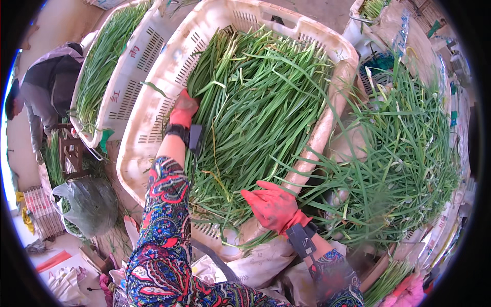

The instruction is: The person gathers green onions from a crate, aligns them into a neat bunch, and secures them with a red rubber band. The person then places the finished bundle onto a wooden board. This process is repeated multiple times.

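Note:
My left hand (184, 109), in a red rubber glove, reaches down at the left side of a large white plastic crate (153, 82). Its fingers are partly hidden against long green leafy stalks (245, 115), perhaps garlic chives, that fill the crate; whether it grips any cannot be told. Over the crate's near right rim (312, 140) is my right hand (270, 207), gloved in red too, palm down with its fingers extended to the left, near the leaf tips. Black straps with small devices are on both wrists.
A heap of looser green stalks (399, 153) lies right of the crate. Another white crate of stalks (126, 76) stands at the left. Beyond it, a person (57, 76) bends over a wooden stand (71, 147). A filled plastic bag (90, 205) is below.

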A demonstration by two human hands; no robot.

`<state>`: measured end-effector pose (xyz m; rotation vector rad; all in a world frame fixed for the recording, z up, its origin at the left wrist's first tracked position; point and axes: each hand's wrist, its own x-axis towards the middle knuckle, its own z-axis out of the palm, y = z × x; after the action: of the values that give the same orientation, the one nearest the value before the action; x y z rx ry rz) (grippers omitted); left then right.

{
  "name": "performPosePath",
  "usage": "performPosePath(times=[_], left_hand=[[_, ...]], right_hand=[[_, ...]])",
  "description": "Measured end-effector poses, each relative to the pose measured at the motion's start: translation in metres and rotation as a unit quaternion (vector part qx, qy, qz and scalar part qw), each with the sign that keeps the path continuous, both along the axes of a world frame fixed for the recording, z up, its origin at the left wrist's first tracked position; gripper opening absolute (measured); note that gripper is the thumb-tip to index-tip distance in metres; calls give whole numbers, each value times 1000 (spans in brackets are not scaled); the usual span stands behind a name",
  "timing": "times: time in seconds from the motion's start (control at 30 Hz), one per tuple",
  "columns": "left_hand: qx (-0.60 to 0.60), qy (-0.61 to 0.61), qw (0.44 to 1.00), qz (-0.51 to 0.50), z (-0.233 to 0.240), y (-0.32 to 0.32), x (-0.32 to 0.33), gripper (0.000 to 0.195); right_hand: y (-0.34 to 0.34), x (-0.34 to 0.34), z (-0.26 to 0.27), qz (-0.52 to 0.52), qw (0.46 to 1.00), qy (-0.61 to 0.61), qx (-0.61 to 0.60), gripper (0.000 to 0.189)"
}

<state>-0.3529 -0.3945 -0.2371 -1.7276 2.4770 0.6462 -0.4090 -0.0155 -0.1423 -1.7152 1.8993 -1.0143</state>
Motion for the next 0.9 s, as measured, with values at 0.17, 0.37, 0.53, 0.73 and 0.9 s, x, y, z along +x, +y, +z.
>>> performPosePath(times=[0.17, 0.37, 0.53, 0.73, 0.9], left_hand=[[26, 214, 976, 24, 16, 48, 45, 38], [-12, 242, 961, -136, 50, 132, 128, 42], [-91, -71, 913, -391, 119, 179, 122, 76], [-3, -72, 929, -363, 197, 172, 45, 103], [-14, -82, 909, -409, 138, 207, 14, 125]], right_hand=[[3, -1, -1, 15, 1000, -25, 3, 34], [4, 4, -10, -20, 998, 8, -51, 32], [6, 9, -18, -51, 998, 20, -41, 34], [8, 8, -18, -28, 999, 22, -11, 31], [7, 6, -17, 0, 1000, -9, 1, 31]])
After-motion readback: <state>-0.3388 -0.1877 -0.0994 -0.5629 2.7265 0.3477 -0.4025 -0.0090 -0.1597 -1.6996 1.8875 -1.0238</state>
